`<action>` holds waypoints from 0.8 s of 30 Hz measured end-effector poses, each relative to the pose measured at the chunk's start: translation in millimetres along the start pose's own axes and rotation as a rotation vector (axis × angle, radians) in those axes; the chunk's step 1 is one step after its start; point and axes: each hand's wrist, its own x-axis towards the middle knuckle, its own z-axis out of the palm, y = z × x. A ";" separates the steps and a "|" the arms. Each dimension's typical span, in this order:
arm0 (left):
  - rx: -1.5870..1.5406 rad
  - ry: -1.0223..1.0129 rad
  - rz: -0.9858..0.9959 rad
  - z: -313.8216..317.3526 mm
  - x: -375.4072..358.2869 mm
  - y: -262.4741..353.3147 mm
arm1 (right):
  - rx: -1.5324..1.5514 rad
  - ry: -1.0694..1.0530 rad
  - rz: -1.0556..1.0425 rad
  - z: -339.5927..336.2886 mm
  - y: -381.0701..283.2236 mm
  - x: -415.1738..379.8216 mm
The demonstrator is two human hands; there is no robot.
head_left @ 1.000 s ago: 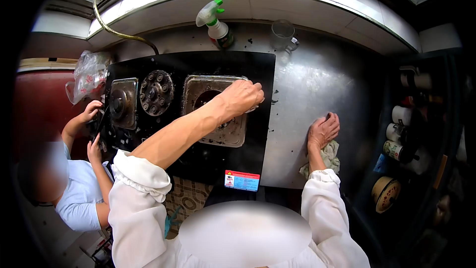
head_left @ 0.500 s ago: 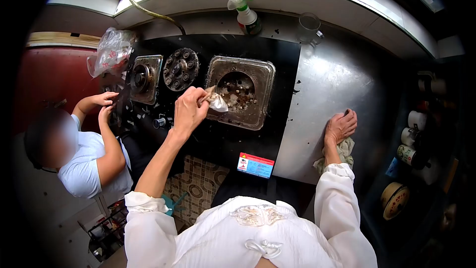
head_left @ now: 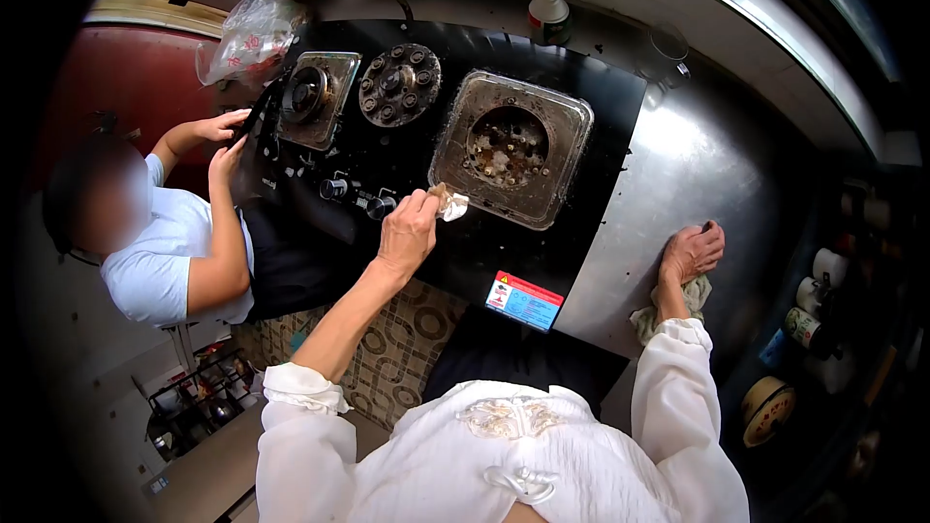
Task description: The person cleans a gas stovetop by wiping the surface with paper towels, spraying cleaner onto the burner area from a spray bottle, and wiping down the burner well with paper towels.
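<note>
My left hand [head_left: 407,234] pinches a crumpled, brown-stained tissue [head_left: 451,204] at the near left corner of a square metal burner tray [head_left: 472,89]. Inside the tray's round opening [head_left: 508,143] lie rust-coloured grime and pale bits. My right hand [head_left: 694,250] rests on the steel counter [head_left: 620,266], fingers slightly bent and seemingly holding nothing. A crumpled greenish cloth [head_left: 693,294] lies beneath that wrist. Left of the tray, a round burner head [head_left: 399,84] sits on the black stovetop [head_left: 460,257], beside a second square burner [head_left: 316,97].
A spray bottle [head_left: 549,10] and a clear glass mug [head_left: 666,50] stand along the back. At left, another person [head_left: 184,252] has both hands by the stove's edge, near a plastic bag [head_left: 254,34]. Canisters [head_left: 812,295] line the right side. Two knobs [head_left: 381,205] front the stove.
My left hand has moved the tissue from the tray's left side toward me, to its near corner. The camera view has shifted. My right hand stays on the counter.
</note>
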 end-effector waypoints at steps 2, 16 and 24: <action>-0.095 -0.063 -0.016 -0.5 -10.3 21.4 | -0.012 0.010 0.008 -1.6 0.3 -0.9; 0.181 0.101 -0.012 11.9 50.1 -24.7 | -0.035 0.013 -0.016 -1.4 3.8 -1.5; -0.144 0.002 -0.101 5.6 -14.2 27.3 | -0.029 -0.005 -0.007 -1.9 2.3 -3.6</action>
